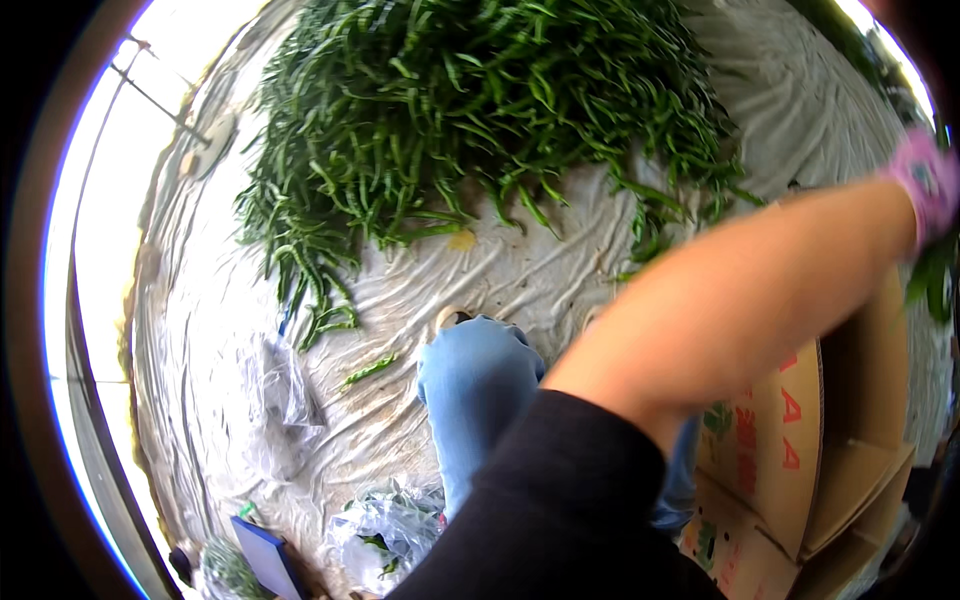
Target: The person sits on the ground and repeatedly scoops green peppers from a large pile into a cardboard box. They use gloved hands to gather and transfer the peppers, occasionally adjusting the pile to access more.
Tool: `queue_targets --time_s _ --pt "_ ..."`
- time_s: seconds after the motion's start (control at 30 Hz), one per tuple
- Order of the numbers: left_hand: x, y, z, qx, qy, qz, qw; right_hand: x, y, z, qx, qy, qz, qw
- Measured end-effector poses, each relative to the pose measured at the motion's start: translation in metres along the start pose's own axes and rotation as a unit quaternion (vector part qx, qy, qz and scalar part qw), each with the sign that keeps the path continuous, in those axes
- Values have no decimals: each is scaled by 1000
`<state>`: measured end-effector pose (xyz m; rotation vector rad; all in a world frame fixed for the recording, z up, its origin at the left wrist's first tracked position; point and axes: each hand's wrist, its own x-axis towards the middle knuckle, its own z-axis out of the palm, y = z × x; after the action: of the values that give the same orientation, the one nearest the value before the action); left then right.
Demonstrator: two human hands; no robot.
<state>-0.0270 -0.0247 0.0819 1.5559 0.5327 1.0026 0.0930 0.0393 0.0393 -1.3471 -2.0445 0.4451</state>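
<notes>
My left arm reaches across my knees to the right, its black sleeve ending near the elbow. At the right rim, my left hand [921, 187], in a pink-purple glove, is blurred by motion. Long green peppers [934, 289] hang from its grip, partly cut off by the dark rim. Below the forearm stands an open cardboard box [780, 435] with red print on its side. My right hand is out of view. Ahead of me spreads a large heap of long green peppers [480, 97].
Wrinkled pale sheeting [390, 307] covers the ground. A single green pepper [369, 370] lies left of my jeans-clad knee [480, 367]. Further left is a clear plastic bag [274, 405]. Another bag holding green peppers [390, 536] and a blue-edged flat object [266, 555] sit at the bottom.
</notes>
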Motion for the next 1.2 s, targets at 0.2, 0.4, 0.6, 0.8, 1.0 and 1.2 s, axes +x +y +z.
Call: queue_targets --time_s 0.2,0.4,0.6,0.8,1.0,1.2 --pt "-75 -63 -50 324 102 -115 933 -74 14 -74 -46 -15 -46 998" --pt "-362 -183 -156 181 426 -379 801 -75 1 187 258 -222 199 919" --pt "-552 -275 11 1 490 -607 626 -204 172 301 49 -310 367 876" --pt "-556 -298 138 -150 457 -701 527 -271 211 331 -47 -390 430 813" --pt "-527 -290 64 -134 419 -749 496 -250 217 366 -65 -437 482 757" --pt "-512 -298 -13 -107 384 -742 539 -188 219 369 -75 -447 469 758"
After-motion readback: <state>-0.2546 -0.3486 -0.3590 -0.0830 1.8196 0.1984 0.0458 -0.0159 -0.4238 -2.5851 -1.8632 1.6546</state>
